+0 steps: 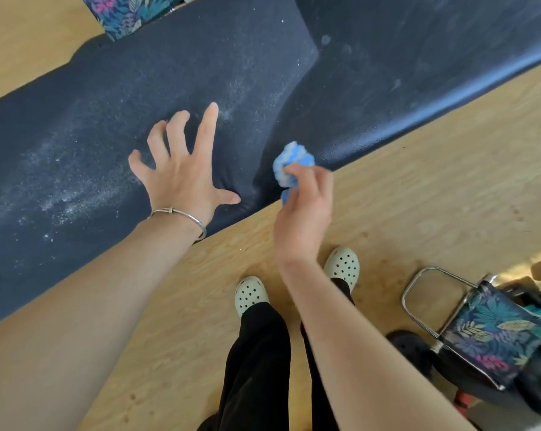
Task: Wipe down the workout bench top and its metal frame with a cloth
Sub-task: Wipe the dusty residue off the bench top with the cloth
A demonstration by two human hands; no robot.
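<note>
Blue cloth [292,164] at dusty bench [169,73] edge

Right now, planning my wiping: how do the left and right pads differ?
The left pad is matte and streaked with white dust; the right pad is glossier, with faint smudges. The left hand spreads over the left pad; the cloth is by the right pad. Both are dark.

Home workout room, wood-look floor [418,169], dusty padded bench [123,98], floral fabric trolley [493,334]
</note>
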